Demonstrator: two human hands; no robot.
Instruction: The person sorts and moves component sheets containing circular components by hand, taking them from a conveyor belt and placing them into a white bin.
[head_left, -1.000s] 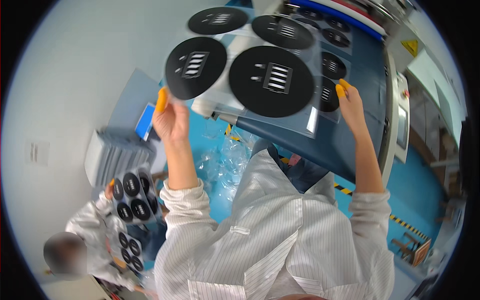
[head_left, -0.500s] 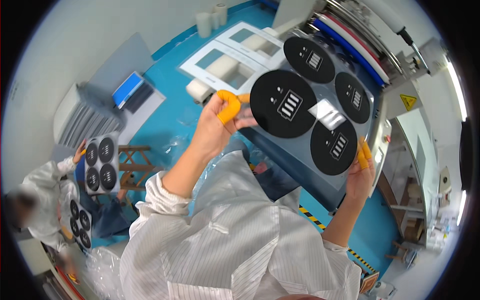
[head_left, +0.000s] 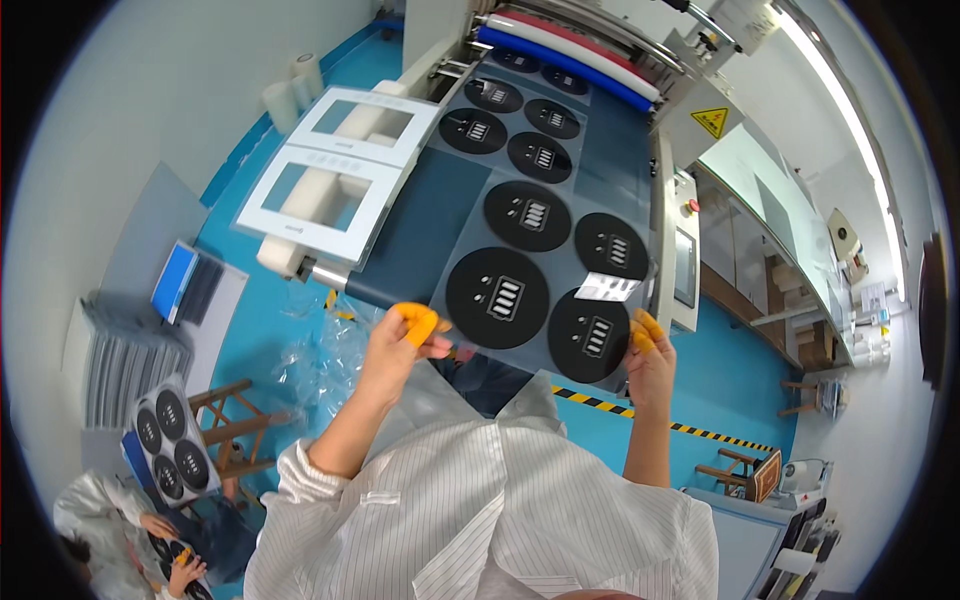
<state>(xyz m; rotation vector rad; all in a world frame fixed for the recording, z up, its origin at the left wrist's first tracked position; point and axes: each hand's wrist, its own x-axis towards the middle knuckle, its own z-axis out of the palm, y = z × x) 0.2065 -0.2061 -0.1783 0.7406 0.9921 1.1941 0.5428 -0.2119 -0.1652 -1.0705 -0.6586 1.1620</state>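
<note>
A clear plastic sheet printed with several black discs, each bearing white battery-like marks, stretches between my hands. My left hand pinches its near left edge; my right hand pinches the near right edge. Both hands wear orange finger cots. Beneath the sheet is the dark feed bed of a roller machine; the sheet's near edge reaches past the front of that bed. Just beyond it, another sheet with black discs lies on the bed, and more discs run toward the blue roller.
White framed panels rest along the machine's left side. A control panel with a red button is at right. Lower left, a co-worker handles similar sheets beside a wooden stool. Plastic film lies on the blue floor.
My view has turned, bringing more of the bed and rollers in. The sheet in my hands has come down from a raised tilt to lie nearly level over the bed, behind the other sheets.
</note>
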